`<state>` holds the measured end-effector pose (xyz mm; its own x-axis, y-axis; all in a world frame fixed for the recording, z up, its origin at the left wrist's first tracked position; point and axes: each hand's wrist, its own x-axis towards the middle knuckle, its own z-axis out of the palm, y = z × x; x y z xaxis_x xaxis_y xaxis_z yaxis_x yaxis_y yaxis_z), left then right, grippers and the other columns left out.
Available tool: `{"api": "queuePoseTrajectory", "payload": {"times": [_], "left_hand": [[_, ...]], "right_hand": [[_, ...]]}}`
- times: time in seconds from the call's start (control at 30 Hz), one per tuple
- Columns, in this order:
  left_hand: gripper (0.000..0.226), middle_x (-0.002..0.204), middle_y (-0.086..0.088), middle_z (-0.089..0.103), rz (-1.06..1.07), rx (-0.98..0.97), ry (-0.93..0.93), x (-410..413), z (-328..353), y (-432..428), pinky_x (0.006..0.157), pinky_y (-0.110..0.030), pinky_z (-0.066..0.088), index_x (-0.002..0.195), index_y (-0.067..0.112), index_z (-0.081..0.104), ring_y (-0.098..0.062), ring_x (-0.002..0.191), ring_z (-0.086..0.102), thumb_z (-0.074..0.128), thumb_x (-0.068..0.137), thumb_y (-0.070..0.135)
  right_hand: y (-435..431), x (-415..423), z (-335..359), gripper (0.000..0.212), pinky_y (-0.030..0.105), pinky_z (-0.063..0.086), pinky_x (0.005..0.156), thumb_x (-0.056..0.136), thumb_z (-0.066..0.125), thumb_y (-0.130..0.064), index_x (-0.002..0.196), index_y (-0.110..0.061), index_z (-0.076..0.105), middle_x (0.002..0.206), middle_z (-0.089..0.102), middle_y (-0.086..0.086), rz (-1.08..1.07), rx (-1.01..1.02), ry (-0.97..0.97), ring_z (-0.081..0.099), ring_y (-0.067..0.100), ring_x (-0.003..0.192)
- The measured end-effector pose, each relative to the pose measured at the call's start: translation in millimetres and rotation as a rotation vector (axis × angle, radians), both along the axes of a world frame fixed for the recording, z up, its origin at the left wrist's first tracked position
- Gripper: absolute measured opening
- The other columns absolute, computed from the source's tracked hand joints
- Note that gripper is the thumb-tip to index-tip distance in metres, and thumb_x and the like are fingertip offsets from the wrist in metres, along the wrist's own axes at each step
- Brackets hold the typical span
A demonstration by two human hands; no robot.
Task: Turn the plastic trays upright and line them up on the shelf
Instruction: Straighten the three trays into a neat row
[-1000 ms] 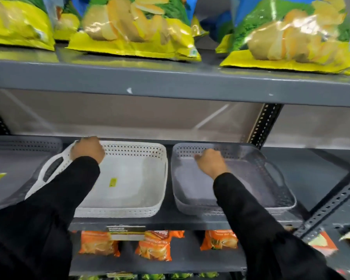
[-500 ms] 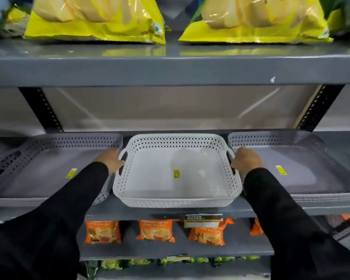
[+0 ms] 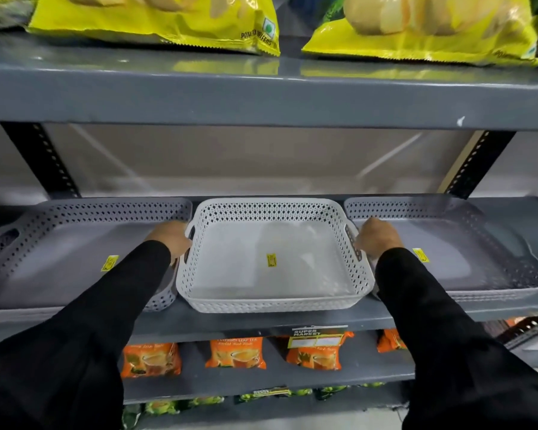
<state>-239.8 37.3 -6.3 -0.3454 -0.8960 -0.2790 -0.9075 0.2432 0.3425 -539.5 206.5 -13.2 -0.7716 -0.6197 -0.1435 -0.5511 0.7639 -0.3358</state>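
Left grey tray (image 3: 59,259) upright on the shelf (image 3: 261,318). My left hand (image 3: 171,237) has stayed on the white tray (image 3: 271,293) handle since half a second ago, fingers curled around it; right hand (image 3: 378,235) likewise. Right grey tray (image 3: 479,259) upright. Only squaring the row remains, I judge.

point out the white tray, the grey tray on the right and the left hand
white tray (image 3: 292,276), head view, on its bare floor.
grey tray on the right (image 3: 466,268), head view, on its bare floor.
left hand (image 3: 171,238), head view, on the back of the hand.
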Motion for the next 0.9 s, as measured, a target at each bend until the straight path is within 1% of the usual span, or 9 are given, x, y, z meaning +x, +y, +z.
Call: {"api": "queuePoseTrajectory", "payload": {"times": [0.13, 0.2, 0.3, 0.4, 0.47, 0.57, 0.67, 0.77, 0.9], "left_hand": [[0.040, 0.090, -0.017, 0.059, 0.008, -0.002, 0.017, -1, -1, -7, 0.069, -0.033, 0.045, 0.132, -0.001, 0.051, -0.025, 0.073, 0.048, 0.045, 0.094, 0.009], [0.040, 0.096, -0.022, 0.063, 0.011, -0.011, 0.013, -3, -1, -10, 0.076, -0.039, 0.051, 0.132, -0.002, 0.051, -0.025, 0.075, 0.048, 0.046, 0.093, 0.009], [0.041, 0.109, -0.023, 0.066, 0.013, -0.022, 0.000, -5, -1, -11, 0.085, -0.039, 0.053, 0.133, -0.001, 0.050, -0.026, 0.078, 0.051, 0.046, 0.094, 0.009], [0.041, 0.115, -0.023, 0.065, 0.002, -0.039, -0.026, -7, 1, -9, 0.084, -0.036, 0.052, 0.134, -0.001, 0.048, -0.027, 0.080, 0.053, 0.045, 0.095, 0.011], [0.040, 0.107, -0.021, 0.065, -0.002, -0.047, -0.032, -7, 1, -8, 0.078, -0.035, 0.050, 0.132, -0.002, 0.050, -0.027, 0.078, 0.053, 0.045, 0.095, 0.011], [0.039, 0.088, -0.016, 0.060, 0.012, -0.041, -0.031, -6, 0, -5, 0.070, -0.032, 0.047, 0.131, -0.003, 0.051, -0.028, 0.075, 0.053, 0.045, 0.095, 0.010], [0.039, 0.078, -0.013, 0.056, 0.016, -0.044, -0.042, -3, -2, -2, 0.068, -0.030, 0.044, 0.130, -0.003, 0.051, -0.028, 0.074, 0.054, 0.045, 0.094, 0.010], [0.040, 0.084, -0.014, 0.060, 0.012, -0.053, -0.043, -1, -4, 0, 0.070, -0.030, 0.045, 0.132, -0.001, 0.049, -0.028, 0.076, 0.054, 0.045, 0.094, 0.009], [0.039, 0.117, -0.023, 0.064, 0.008, -0.055, -0.048, -1, -5, 5, 0.079, -0.034, 0.051, 0.131, -0.001, 0.050, -0.032, 0.084, 0.059, 0.043, 0.094, 0.008]], "right_hand": [[-4, -2, 0, 0.005, 0.028, 0.042, 0.070, 0.085, 0.047, -0.004, 0.083, -0.003, 0.052, 0.103, 0.067, 0.021, -0.012, -0.024, 0.000, 0.055, 0.029, 0.081], [-6, -4, -1, 0.006, 0.029, 0.045, 0.071, 0.085, 0.047, -0.003, 0.083, -0.003, 0.053, 0.102, 0.068, 0.021, -0.015, -0.034, -0.009, 0.059, 0.029, 0.084], [-8, -8, -2, 0.007, 0.032, 0.049, 0.077, 0.084, 0.047, -0.003, 0.083, -0.003, 0.054, 0.103, 0.068, 0.021, -0.006, -0.039, -0.021, 0.058, 0.028, 0.081], [-8, -9, -3, 0.016, 0.035, 0.051, 0.083, 0.084, 0.047, -0.002, 0.094, 0.001, 0.059, 0.107, 0.066, 0.022, -0.012, -0.063, -0.044, 0.062, 0.032, 0.092], [-7, -9, -2, 0.020, 0.037, 0.052, 0.086, 0.084, 0.047, -0.001, 0.099, 0.003, 0.060, 0.108, 0.066, 0.022, -0.013, -0.065, -0.047, 0.064, 0.034, 0.098], [-6, -7, -2, 0.010, 0.038, 0.054, 0.086, 0.085, 0.047, -0.001, 0.090, -0.002, 0.055, 0.106, 0.066, 0.022, -0.001, -0.068, -0.039, 0.065, 0.035, 0.098], [-4, -6, -4, 0.018, 0.039, 0.054, 0.087, 0.086, 0.047, 0.000, 0.099, 0.003, 0.059, 0.107, 0.066, 0.022, -0.009, -0.078, -0.047, 0.065, 0.035, 0.097], [-1, -5, -5, 0.022, 0.039, 0.053, 0.088, 0.087, 0.047, -0.001, 0.105, 0.004, 0.059, 0.109, 0.065, 0.022, -0.004, -0.086, -0.040, 0.064, 0.034, 0.097], [4, -2, -4, 0.026, 0.039, 0.051, 0.088, 0.087, 0.047, -0.002, 0.111, 0.005, 0.056, 0.112, 0.064, 0.022, 0.001, -0.079, -0.024, 0.062, 0.035, 0.100]]}}
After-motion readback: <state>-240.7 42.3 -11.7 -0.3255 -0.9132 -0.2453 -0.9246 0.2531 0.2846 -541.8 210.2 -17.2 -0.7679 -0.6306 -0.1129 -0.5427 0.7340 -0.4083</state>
